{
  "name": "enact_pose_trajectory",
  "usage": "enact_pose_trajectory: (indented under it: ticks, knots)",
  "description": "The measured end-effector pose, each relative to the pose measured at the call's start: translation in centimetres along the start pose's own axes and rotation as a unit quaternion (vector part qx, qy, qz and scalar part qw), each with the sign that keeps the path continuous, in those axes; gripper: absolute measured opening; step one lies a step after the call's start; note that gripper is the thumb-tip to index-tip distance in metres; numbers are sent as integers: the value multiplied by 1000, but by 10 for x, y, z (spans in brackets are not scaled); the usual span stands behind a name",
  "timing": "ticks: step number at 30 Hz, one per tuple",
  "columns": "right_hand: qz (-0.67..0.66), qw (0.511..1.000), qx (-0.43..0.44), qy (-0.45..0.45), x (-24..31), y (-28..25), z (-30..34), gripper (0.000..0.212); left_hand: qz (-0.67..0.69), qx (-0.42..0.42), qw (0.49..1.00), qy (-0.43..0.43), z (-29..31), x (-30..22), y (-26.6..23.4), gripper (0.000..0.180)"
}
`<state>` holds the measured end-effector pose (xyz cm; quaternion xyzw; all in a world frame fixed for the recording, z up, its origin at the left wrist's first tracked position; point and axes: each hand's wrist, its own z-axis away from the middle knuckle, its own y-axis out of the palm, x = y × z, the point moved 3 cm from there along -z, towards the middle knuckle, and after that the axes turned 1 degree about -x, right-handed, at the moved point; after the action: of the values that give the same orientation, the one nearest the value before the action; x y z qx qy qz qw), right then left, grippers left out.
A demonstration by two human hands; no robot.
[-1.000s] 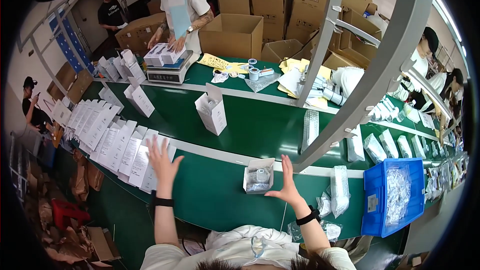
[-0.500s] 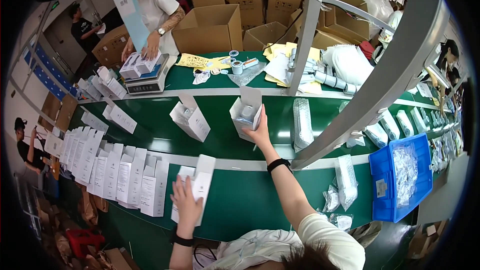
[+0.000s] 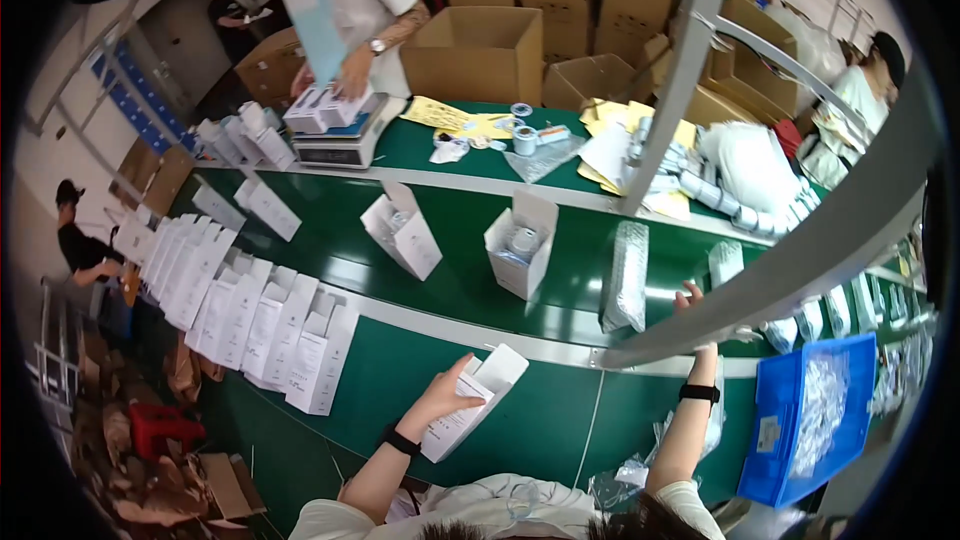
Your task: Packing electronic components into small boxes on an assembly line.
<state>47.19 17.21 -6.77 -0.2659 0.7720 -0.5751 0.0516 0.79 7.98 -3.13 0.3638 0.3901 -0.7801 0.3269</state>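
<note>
Head view: clock directions are taken from the held white carton (image 3: 472, 422), with twelve toward the top. The carton is over the near green worktop (image 3: 545, 405), in front of the person; its long axis runs from seven o'clock to one, the flapped end pointing to one and the base to seven. Whether the base bears on the worktop cannot be told. The left hand (image 3: 440, 398) grasps the carton across its side, thumb parted from the fingers and closed only to the carton's width. The right hand (image 3: 689, 296) is at two o'clock, its palm largely hidden by the curved metal post (image 3: 800, 275); the visible fingers are parted and slightly bent. Its hold, and any contact with the nearby bubble-wrapped pack (image 3: 726, 262), cannot be told. Two open, filled cartons stand on the green belt, one near eleven o'clock (image 3: 408, 240), the other just past twelve (image 3: 520, 258). A row of white cartons (image 3: 255, 325) lies at ten; a blue bin (image 3: 765, 435) at three.
</note>
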Motion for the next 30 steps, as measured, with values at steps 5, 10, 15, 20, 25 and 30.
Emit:
enact_pose_trajectory:
  ticks: [5,10,15,20,25,30]
  knots:
    - [-98,914,169,357,21,79,-125,83,78,-40,996,4,3,31,-2,82]
    - [-208,916,78,333,8,98,-120,89,133,-80,987,33,24,-2,-9,76]
    - [-522,705,-259,404,-1,9,-19,70,-64,-132,974,170,34,-74,-14,70]
    - [-664,493,-449,337,141,-109,24,64,-81,-114,960,241,27,-108,32,62]
    - [-599,543,-472,353,251,-111,7,70,-50,-91,972,212,29,-118,83,64]
    - [-423,691,-477,340,268,-95,-6,74,-80,-253,901,343,36,-103,79,69]
